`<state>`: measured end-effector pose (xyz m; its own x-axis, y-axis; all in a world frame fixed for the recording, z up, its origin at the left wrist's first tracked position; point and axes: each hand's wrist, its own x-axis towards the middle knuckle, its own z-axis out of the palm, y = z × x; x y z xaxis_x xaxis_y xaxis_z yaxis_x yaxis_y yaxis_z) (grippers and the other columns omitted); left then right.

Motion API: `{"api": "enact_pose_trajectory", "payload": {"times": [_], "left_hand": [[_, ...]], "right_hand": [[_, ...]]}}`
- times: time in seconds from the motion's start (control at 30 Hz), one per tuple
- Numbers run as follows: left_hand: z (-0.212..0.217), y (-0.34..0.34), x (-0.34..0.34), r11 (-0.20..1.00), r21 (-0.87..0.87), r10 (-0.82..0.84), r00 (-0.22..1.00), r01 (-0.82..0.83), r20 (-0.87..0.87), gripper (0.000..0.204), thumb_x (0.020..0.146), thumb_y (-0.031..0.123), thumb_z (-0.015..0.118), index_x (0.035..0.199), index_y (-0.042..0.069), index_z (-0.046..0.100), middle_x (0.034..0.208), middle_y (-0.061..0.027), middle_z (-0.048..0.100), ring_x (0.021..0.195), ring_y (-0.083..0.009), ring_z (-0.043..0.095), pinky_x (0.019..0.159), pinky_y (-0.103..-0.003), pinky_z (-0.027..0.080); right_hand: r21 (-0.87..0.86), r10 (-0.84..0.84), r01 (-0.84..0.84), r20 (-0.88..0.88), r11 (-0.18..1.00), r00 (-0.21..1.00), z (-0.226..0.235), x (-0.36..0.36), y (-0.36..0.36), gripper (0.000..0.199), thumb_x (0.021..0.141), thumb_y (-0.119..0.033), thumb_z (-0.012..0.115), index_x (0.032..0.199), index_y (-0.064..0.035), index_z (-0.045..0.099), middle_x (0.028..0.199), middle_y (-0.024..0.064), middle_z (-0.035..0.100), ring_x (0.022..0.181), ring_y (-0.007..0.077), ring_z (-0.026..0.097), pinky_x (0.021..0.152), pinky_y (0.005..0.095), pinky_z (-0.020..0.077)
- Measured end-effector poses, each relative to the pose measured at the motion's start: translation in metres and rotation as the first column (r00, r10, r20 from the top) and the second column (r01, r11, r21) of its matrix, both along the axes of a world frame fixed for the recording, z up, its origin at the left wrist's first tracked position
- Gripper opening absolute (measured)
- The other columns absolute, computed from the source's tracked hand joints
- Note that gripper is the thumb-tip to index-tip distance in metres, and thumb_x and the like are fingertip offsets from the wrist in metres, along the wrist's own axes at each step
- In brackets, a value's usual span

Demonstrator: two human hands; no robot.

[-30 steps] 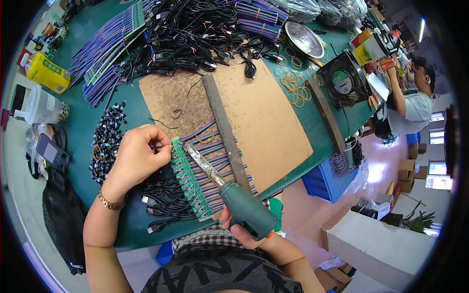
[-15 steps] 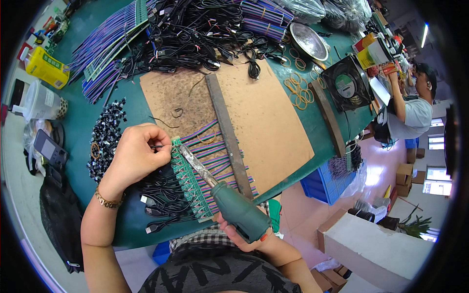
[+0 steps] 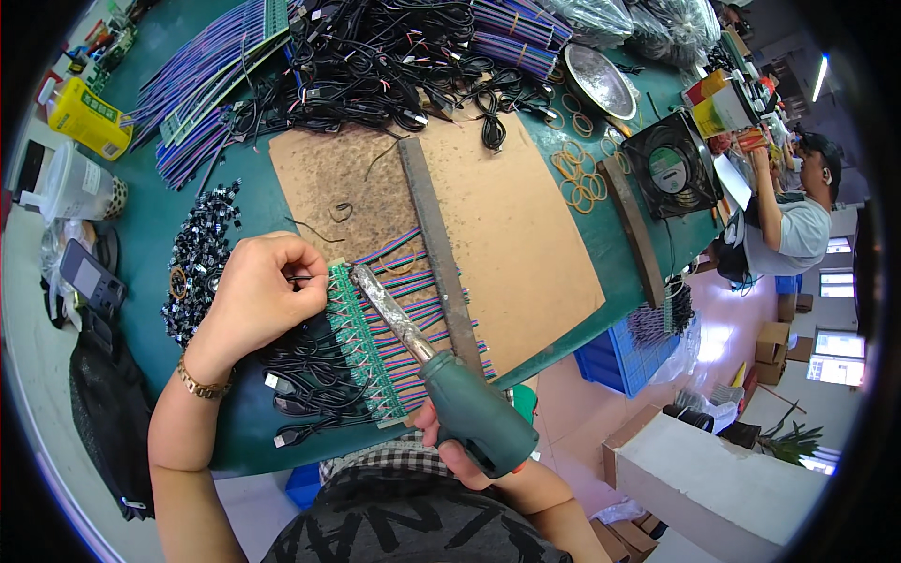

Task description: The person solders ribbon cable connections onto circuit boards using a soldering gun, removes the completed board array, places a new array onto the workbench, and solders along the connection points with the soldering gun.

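Soldering wires to a green strip of circuit boards, one hand feeding a wire and the other working the iron.

The left hand (image 3: 258, 296) has its thumb and fingertips pressed together, pinching a thin black wire (image 3: 302, 279) whose end reaches the top of the green circuit board strip (image 3: 364, 344) just to the right of those fingertips. The right hand (image 3: 458, 452) is wrapped closed around the dark green handle of the soldering iron (image 3: 441, 375); its fingers are mostly hidden beneath the handle. The iron's metal barrel runs up from that grip to a tip lying just beside the pinching fingers, on the strip's upper end. Purple ribbon wires (image 3: 427, 298) fan out right of the strip over the brown board (image 3: 507, 220), under a metal bar (image 3: 436, 249). Black cables (image 3: 314, 375) lie below the left hand, and small black parts (image 3: 197, 258) sit beyond its knuckles.
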<state>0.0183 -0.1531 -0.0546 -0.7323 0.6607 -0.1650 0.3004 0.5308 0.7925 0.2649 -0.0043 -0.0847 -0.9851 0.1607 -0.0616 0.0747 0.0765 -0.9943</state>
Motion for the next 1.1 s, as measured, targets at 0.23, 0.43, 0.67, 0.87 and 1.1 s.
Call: {"api": "enact_pose_trajectory", "payload": {"times": [0.23,0.43,0.67,0.87,1.1], "left_hand": [[-0.001,0.001,0.003,1.0,0.007,-0.014,0.998,0.015,-0.059,0.006,0.071,-0.001,0.064,0.072,-0.002,0.059,0.069,-0.0015,0.054,0.061,-0.0055,0.049,0.053,-0.021,0.04],[-0.001,0.0,0.007,1.0,-0.003,-0.003,0.988,0.003,-0.152,0.007,0.071,0.0,0.065,0.073,-0.001,0.058,0.069,-0.0026,0.055,0.059,-0.0065,0.048,0.052,-0.022,0.04],[-0.002,0.003,0.011,0.996,-0.057,0.063,0.98,-0.075,-0.186,0.009,0.07,0.005,0.067,0.07,0.002,0.059,0.069,-0.0086,0.059,0.059,-0.0194,0.058,0.055,-0.031,0.047],[-0.002,0.005,0.01,0.993,-0.089,0.059,0.979,-0.078,-0.194,0.008,0.068,0.006,0.066,0.07,0.003,0.059,0.069,-0.0084,0.059,0.059,-0.0195,0.058,0.056,-0.031,0.047],[0.0,0.007,0.008,0.993,-0.077,0.073,0.987,-0.085,-0.146,0.007,0.068,0.005,0.065,0.068,0.002,0.059,0.068,-0.0083,0.059,0.059,-0.0182,0.059,0.057,-0.03,0.048]], "right_hand": [[0.023,-0.046,0.044,0.081,0.999,0.996,-0.005,0.002,-0.003,0.038,0.065,-0.012,0.073,0.1,-0.0035,0.065,0.095,0.0132,0.064,0.074,0.0302,0.063,0.065,0.0351,0.0525],[-0.542,-0.074,0.171,0.197,0.823,0.978,0.003,0.0,-0.006,0.025,0.072,-0.004,0.068,0.097,-0.0043,0.064,0.091,0.0098,0.063,0.071,0.0257,0.062,0.063,0.0349,0.0529],[-0.075,-0.064,0.064,-0.001,0.995,0.998,0.008,-0.009,-0.003,0.029,0.071,-0.005,0.07,0.1,-0.0026,0.063,0.089,0.0125,0.061,0.066,0.0285,0.061,0.061,0.0359,0.0514],[-0.049,-0.062,0.061,-0.006,0.997,0.998,0.008,-0.011,-0.006,0.033,0.07,-0.006,0.073,0.1,-0.0011,0.063,0.09,0.014,0.061,0.067,0.0293,0.061,0.061,0.0334,0.0508],[0.04,-0.024,0.025,-0.02,0.999,0.999,0.013,-0.016,-0.004,0.027,0.07,-0.006,0.073,0.095,-0.0017,0.064,0.09,0.0137,0.06,0.068,0.0287,0.061,0.06,0.0328,0.0508]]}}
